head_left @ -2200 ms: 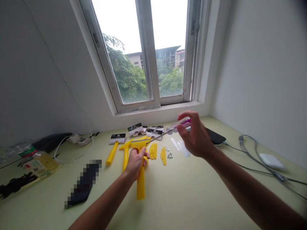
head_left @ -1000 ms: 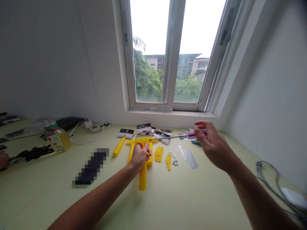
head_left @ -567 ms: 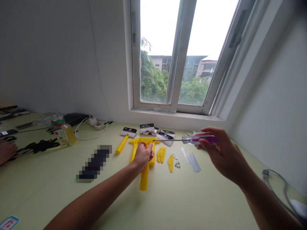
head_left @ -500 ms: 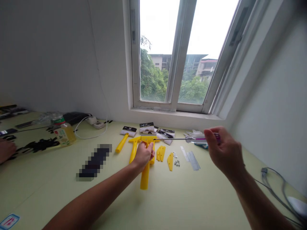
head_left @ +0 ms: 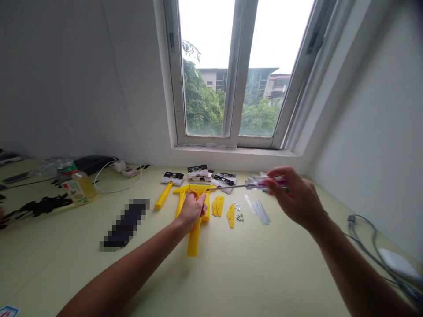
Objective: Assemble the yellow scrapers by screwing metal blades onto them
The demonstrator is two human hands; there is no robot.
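My left hand point(head_left: 191, 212) is closed round a yellow scraper point(head_left: 193, 242), its wide head up and its handle pointing down toward me. My right hand point(head_left: 295, 196) grips the clear and purple handle of a screwdriver point(head_left: 255, 184). The long thin shaft runs left, and its tip meets the scraper's head close to my left thumb. Beyond my left hand lie more yellow scrapers, partly hidden by it. To the right of it, yellow cover plates point(head_left: 231, 215) rest on the table beside small nuts and screws point(head_left: 240, 217). Flat grey blades point(head_left: 261, 212) lie further right.
A yellow handle point(head_left: 164, 196) and black-and-white packaging cards point(head_left: 198, 171) lie toward the window. On the left are a drink bottle point(head_left: 79, 187), a pixelated dark object point(head_left: 127, 224) and a white cable with a plug. Grey cables point(head_left: 370, 240) curl at the right edge.
My view has shifted slightly. My right hand has come a little left, and its grip on the screwdriver handle has changed. The left hand keeps hold of the scraper.
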